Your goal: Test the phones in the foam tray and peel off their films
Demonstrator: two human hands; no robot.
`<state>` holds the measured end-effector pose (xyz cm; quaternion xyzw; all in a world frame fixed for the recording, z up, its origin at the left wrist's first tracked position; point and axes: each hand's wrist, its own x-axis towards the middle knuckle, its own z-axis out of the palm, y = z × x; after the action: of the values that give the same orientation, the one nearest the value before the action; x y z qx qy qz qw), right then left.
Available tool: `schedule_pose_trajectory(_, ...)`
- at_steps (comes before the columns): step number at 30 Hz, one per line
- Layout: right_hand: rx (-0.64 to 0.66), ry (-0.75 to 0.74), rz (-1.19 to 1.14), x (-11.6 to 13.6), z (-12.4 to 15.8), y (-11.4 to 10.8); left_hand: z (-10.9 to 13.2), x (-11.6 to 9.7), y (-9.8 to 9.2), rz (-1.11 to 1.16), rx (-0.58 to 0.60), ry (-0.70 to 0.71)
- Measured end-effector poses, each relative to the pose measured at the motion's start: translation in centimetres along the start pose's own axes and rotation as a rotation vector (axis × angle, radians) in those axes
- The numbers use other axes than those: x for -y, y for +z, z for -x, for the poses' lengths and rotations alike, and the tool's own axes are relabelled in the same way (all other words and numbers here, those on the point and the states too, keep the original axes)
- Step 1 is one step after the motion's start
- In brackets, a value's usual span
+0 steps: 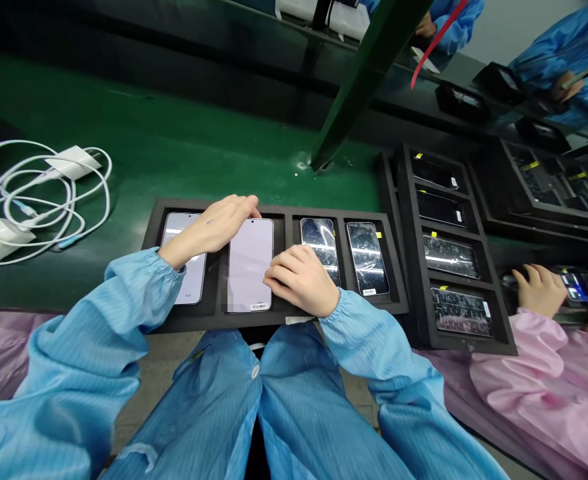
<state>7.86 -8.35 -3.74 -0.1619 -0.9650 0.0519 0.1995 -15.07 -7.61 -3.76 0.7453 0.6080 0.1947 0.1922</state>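
My left hand (227,223) and right hand (301,277) flank a pale-lit rectangular phone (250,267), grip unclear; second lit phone (193,283) partly under the left, two dark glossy phones (368,259) rightward seemingly remain.

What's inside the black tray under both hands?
Leftmost phone and second phone, both pale; third phone and fourth phone, both dark. Left hand hides part of the leftmost; right hand hides the third's lower left.
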Motion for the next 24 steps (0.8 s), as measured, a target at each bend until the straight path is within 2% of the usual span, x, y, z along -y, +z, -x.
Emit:
schedule_pose_trajectory(1,-0.038,-0.001,-0.025,0.1,0.3,-0.2,0.2,-0.2,0.0,0.087,-0.01,-0.062)
schedule_pose_trajectory(3,-0.098,0.006,-0.075,0.3,0.9,-0.7,0.6,-0.8,0.0,0.399,0.002,-0.241)
schedule_pose_trajectory(6,-0.127,0.026,-0.127,0.5,1.8,-1.1,1.5,-1.5,-0.2,0.955,0.104,-0.469)
schedule_pose_trajectory(9,-0.127,0.049,-0.148,0.9,2.5,-1.0,2.1,-1.9,0.1,1.283,0.252,-0.479)
schedule_pose_trajectory(11,-0.138,0.061,-0.162,1.1,2.9,-0.8,2.3,-2.1,0.8,1.421,0.377,-0.44)
schedule_pose_trajectory(13,-0.167,0.069,-0.171,1.4,3.1,-0.8,2.3,-2.4,1.5,1.507,0.44,-0.43)
schedule_pose_trajectory(14,-0.193,0.072,-0.172,1.5,3.1,-0.8,2.3,-2.7,1.7,1.544,0.419,-0.443)
schedule_pose_trajectory(16,-0.256,0.076,-0.165,1.9,3.2,-1.3,2.2,-3.4,1.7,1.608,0.298,-0.478)
schedule_pose_trajectory(18,-0.316,0.062,-0.156,2.5,3.3,-2.2,2.3,-4.6,0.9,1.64,0.187,-0.492)
schedule_pose_trajectory(24,-0.467,-0.034,-0.123,5.5,5.2,-5.4,5.1,-9.6,-2.6,1.592,0.142,-0.474)
